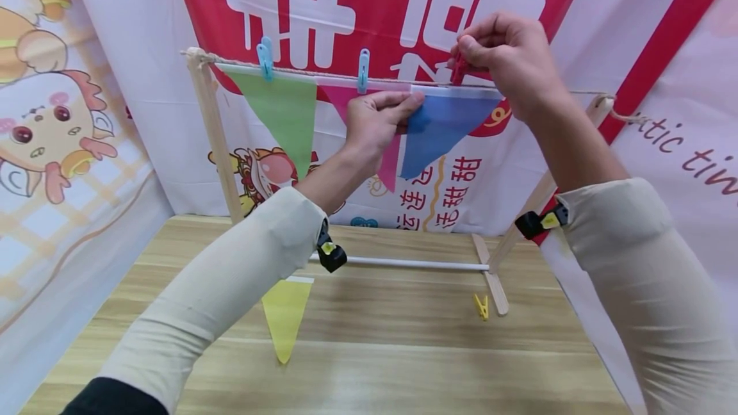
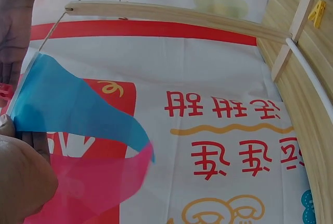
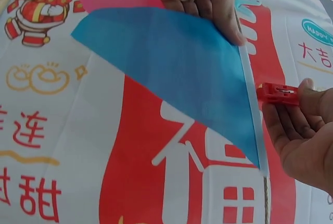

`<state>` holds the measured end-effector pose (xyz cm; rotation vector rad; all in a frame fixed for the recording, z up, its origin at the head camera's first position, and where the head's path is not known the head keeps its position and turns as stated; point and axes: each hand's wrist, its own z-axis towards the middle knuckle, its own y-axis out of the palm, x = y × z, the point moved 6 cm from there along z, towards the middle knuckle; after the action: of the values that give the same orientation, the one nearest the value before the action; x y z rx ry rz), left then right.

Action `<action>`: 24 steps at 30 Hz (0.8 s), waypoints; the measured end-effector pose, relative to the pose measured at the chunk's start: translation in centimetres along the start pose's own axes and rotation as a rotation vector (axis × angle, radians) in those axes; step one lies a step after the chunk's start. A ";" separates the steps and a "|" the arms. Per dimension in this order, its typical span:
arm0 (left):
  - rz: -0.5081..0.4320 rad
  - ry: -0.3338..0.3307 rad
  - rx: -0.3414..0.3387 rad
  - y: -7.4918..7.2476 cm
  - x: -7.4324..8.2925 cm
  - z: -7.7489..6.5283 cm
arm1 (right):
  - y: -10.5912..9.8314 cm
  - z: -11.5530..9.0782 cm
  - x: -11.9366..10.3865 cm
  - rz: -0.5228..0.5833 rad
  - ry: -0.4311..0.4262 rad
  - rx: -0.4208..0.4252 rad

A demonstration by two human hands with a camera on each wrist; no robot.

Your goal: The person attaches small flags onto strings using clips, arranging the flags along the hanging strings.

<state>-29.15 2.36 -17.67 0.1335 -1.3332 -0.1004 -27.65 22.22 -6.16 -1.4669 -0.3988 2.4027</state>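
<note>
Pinching hands, left on blue flag, right on red clip, yellow flag head-view only

Red plastic clip, matt wooden tabletop

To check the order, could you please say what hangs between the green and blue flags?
In the head view, the pink flag, partly hidden by the left hand, hangs there under a blue clip.

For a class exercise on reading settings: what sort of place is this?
Probably a small staged tabletop set rather than a lived-in room: printed sheets hang behind and on both sides of a wood-grain table, with a green pennant strung on a wooden frame.
</note>
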 end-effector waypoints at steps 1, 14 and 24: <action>0.002 0.004 0.001 0.0 0.0 0.0 | 0.1 0.1 0.0 0.020 0.006 0.009; 0.000 0.026 0.020 0.3 0.1 0.0 | 0.8 0.7 0.4 0.095 0.097 0.064; -0.016 0.013 0.034 0.4 -0.2 0.1 | 1.0 0.7 1.2 -0.023 0.125 0.021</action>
<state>-29.34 2.78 -17.79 0.1728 -1.3215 -0.0904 -28.87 21.69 -7.18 -1.5849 -0.3583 2.2759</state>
